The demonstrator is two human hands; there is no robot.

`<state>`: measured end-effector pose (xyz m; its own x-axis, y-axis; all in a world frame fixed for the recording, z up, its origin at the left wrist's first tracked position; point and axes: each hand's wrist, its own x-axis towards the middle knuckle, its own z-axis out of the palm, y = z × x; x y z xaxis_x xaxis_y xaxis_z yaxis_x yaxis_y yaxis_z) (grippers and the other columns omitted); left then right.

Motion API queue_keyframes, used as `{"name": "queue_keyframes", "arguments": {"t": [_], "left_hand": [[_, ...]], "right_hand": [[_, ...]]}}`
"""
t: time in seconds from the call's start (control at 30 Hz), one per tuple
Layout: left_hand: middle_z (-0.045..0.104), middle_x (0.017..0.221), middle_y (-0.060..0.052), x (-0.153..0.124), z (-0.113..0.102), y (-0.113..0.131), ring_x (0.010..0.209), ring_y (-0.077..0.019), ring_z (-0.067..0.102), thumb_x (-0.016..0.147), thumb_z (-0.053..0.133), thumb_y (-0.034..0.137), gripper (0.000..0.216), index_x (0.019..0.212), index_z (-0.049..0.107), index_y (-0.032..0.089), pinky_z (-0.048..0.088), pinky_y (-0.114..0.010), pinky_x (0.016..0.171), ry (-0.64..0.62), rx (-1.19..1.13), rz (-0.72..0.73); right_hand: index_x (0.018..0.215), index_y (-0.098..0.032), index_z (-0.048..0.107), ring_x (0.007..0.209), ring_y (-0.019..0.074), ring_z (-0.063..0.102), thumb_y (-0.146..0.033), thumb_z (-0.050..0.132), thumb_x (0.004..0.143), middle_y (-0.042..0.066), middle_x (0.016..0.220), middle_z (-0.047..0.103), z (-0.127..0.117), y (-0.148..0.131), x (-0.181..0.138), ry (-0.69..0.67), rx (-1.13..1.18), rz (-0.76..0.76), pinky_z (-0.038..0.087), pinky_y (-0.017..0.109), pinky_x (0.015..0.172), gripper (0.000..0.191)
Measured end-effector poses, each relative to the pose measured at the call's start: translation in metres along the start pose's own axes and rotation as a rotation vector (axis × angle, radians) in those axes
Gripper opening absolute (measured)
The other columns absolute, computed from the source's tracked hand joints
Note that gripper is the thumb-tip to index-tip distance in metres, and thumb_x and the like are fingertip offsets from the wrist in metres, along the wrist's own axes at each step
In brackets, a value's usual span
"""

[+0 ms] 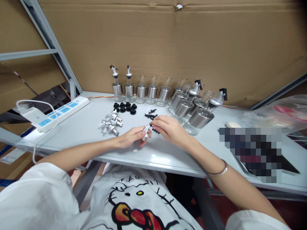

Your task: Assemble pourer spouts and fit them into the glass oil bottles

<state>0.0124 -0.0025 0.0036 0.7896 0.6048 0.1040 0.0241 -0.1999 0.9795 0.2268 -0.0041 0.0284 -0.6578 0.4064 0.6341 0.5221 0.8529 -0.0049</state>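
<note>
My left hand [133, 136] is closed around a small silver pour spout [146, 130], held just above the grey table [79, 127]. My right hand [168, 127] pinches a little black clip [151, 126] against the spout's tip. Both hands meet near the table's middle front. A heap of silver spouts [111, 124] lies to the left of my left hand. Black round caps [125, 107] and loose black clips [151, 114] lie just behind the hands.
A row of glass bottles with steel sleeves [146, 91] stands along the back; more bottles [192, 111] lie tilted at the right. A white power strip [61, 112] sits at the left. A plastic bag [280, 113] and a cardboard wall [168, 41] bound the table.
</note>
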Motion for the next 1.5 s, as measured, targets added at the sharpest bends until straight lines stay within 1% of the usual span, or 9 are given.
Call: {"name": "queue_keyframes", "arguments": {"t": [0.1,0.23,0.4,0.53,0.67,0.8,0.93,1.23,1.5], "left_hand": [[0.054,0.059,0.002,0.0005,-0.0002,0.0003,0.058,-0.0131,0.048,0.082,0.043,0.073,0.061,0.094,0.051,0.014,0.035,-0.029,0.066,-0.011,-0.007,0.0],[0.054,0.06,0.001,0.0007,0.0,0.0012,0.058,-0.0128,0.048,0.083,0.043,0.072,0.061,0.094,0.051,0.013,0.036,-0.028,0.067,-0.022,-0.015,0.002],[0.053,0.06,0.002,0.0,0.0002,0.0019,0.057,-0.0126,0.048,0.084,0.043,0.072,0.06,0.094,0.05,0.013,0.037,-0.028,0.066,-0.044,-0.028,-0.002],[0.054,0.059,0.002,-0.0002,0.0004,0.0008,0.059,-0.0129,0.048,0.085,0.041,0.072,0.059,0.094,0.05,0.014,0.037,-0.029,0.068,-0.055,-0.018,-0.01],[0.053,0.059,0.002,0.0,0.0008,0.0,0.059,-0.0134,0.048,0.084,0.04,0.073,0.059,0.093,0.049,0.015,0.037,-0.029,0.067,-0.057,-0.011,-0.041],[0.053,0.059,0.002,-0.0001,0.0009,0.0004,0.059,-0.0129,0.047,0.084,0.041,0.072,0.059,0.094,0.049,0.015,0.037,-0.029,0.067,-0.073,-0.013,-0.051],[0.052,0.059,0.003,-0.0006,0.0007,0.0016,0.058,-0.0125,0.047,0.085,0.041,0.072,0.059,0.095,0.049,0.014,0.037,-0.029,0.066,-0.087,-0.011,-0.056],[0.053,0.059,0.003,0.0003,0.0011,0.0014,0.057,-0.0124,0.047,0.084,0.043,0.071,0.058,0.094,0.048,0.014,0.037,-0.029,0.066,-0.085,-0.051,-0.058],[0.054,0.059,0.002,0.0004,0.0005,-0.0011,0.058,-0.0129,0.048,0.082,0.042,0.074,0.061,0.094,0.049,0.015,0.037,-0.029,0.066,-0.076,-0.047,-0.077]], "right_hand": [[0.097,-0.015,0.063,0.075,0.0175,0.06,-0.025,0.04,0.099,0.009,0.086,0.067,0.0008,0.0003,-0.0001,-0.014,-0.009,-0.014,0.046,0.029,0.069,0.025],[0.102,-0.013,0.062,0.075,0.0175,0.059,-0.024,0.041,0.099,0.01,0.087,0.067,0.0013,-0.0002,-0.0003,0.002,0.002,-0.023,0.045,0.029,0.068,0.024],[0.098,-0.015,0.062,0.073,0.0163,0.057,-0.024,0.038,0.1,0.008,0.082,0.066,0.0011,-0.0009,-0.0007,-0.01,0.02,-0.022,0.043,0.027,0.067,0.025],[0.099,-0.015,0.062,0.071,0.0158,0.056,-0.023,0.037,0.1,0.007,0.081,0.064,0.0012,0.0002,-0.0018,-0.037,0.043,-0.005,0.043,0.028,0.067,0.025],[0.1,-0.016,0.062,0.072,0.016,0.056,-0.023,0.038,0.099,0.007,0.08,0.063,0.0009,0.0016,-0.0024,-0.073,0.083,0.005,0.043,0.028,0.067,0.025],[0.099,-0.015,0.061,0.07,0.0157,0.056,-0.023,0.038,0.099,0.006,0.078,0.062,0.0007,0.0013,-0.0014,-0.065,0.117,-0.005,0.042,0.027,0.064,0.025],[0.098,-0.016,0.061,0.071,0.0154,0.057,-0.026,0.036,0.1,0.006,0.079,0.063,0.0005,0.0003,-0.0007,-0.083,0.133,0.018,0.042,0.027,0.064,0.027],[0.098,-0.015,0.061,0.068,0.0155,0.056,-0.029,0.033,0.101,0.007,0.079,0.065,0.0021,0.0004,-0.0017,-0.086,0.107,0.036,0.041,0.027,0.063,0.032],[0.098,-0.016,0.062,0.068,0.0159,0.055,-0.028,0.035,0.101,0.007,0.078,0.064,-0.0003,0.0003,-0.0013,-0.117,0.094,0.042,0.041,0.027,0.064,0.03]]}}
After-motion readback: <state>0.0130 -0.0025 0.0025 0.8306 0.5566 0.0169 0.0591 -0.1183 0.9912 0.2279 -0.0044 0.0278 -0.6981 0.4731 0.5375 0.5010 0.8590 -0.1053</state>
